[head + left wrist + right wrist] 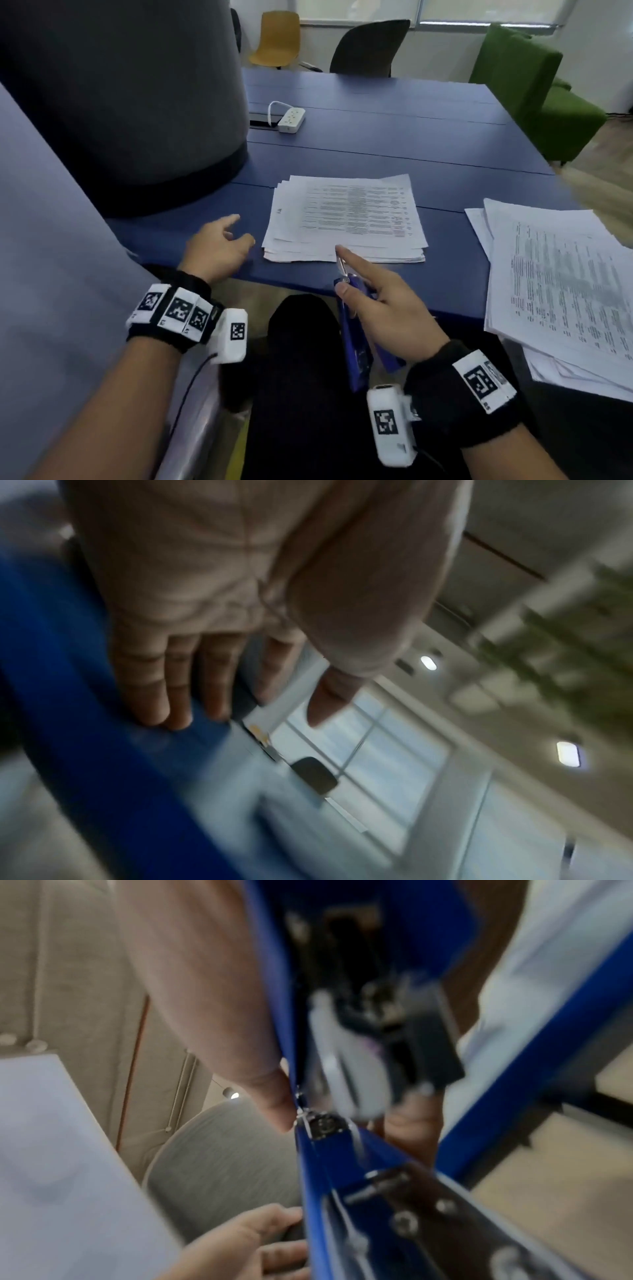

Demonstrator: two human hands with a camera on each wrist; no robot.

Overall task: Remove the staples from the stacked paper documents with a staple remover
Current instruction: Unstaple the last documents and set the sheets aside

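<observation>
The right hand (383, 305) holds the blue remover (354, 329). The thumb and lower fingers wrap round its handles, and the first finger lies straight along the top, pointing at the paper. The metal tip (342, 265) points forward and sits right at the near edge of the stack (346, 219). I cannot see a staple in these pictures, so I cannot tell where it is.

The left hand (219, 246) is open and holds nothing. Its fingers are loose. It hovers by the near edge of the table (376, 137), just left of the stack, not touching the paper.

The stack lies flat in the middle of the blue table, with its sheets a bit fanned out. A second pile (561, 287) lies well apart on the right.

To do this step well, I think the left hand should press flat on the stack first, close to the staple, so the sheets do not slide. Then the tip should go in low and flat under the staple. Squeeze slowly. A fast pull could rip the corner. The top sheets are loose, so the tip might catch on them.
</observation>
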